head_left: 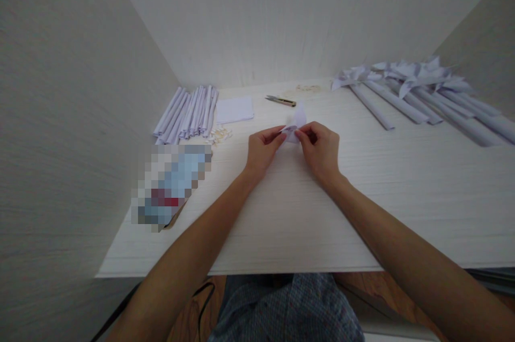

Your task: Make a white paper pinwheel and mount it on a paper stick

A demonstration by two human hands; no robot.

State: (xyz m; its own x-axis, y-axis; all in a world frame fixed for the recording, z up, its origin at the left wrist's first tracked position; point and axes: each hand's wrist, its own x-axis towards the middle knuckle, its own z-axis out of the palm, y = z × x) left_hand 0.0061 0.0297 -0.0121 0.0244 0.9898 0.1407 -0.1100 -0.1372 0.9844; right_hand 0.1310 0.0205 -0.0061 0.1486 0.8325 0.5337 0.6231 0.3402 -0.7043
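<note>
Paper piece [296, 123] held just above table [362, 197] centre, pinched between left hand [263, 149] and right hand [319, 151] fingertips; risk: uneven pull may tear or skew fold; stray move could disturb rolled tubes [189, 111] at left; lower paper hidden by fingers; pixelated object [171, 184] unreadable; cutter [280, 99] blade state unclear

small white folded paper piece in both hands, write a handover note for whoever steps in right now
Left hand and right hand: both pinch the small white folded paper piece over the white wooden table.
Done: finished white paper pinwheels on rolled paper sticks lie far right.
Left: bare white rolled paper sticks and a flat white paper sheet wait far left; a metal utility knife lies behind the hands.
</note>
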